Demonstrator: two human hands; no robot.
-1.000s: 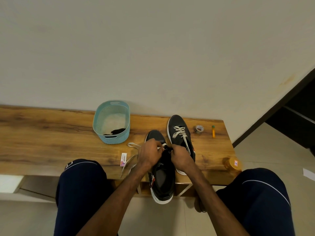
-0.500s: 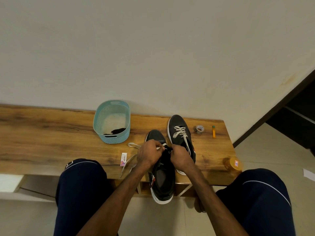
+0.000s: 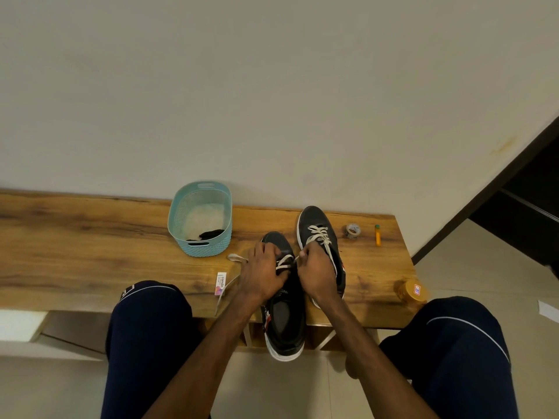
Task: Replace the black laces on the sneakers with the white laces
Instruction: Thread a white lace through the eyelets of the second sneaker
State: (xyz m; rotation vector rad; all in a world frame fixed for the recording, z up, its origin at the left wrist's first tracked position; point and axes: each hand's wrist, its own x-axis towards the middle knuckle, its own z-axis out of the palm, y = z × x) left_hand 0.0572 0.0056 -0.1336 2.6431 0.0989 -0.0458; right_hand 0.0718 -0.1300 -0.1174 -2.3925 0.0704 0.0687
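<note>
Below, wood-grain bench (image 3: 75, 252) against plain beige wall (image 3: 272, 86), pale tiled floor (image 3: 45, 388).

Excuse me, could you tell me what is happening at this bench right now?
A person is lacing the near sneaker with a white lace on the bench. The left hand grips the sneaker's side while the right hand pinches the lace. The far sneaker already has white laces. A black lace lies in the basket.
</note>
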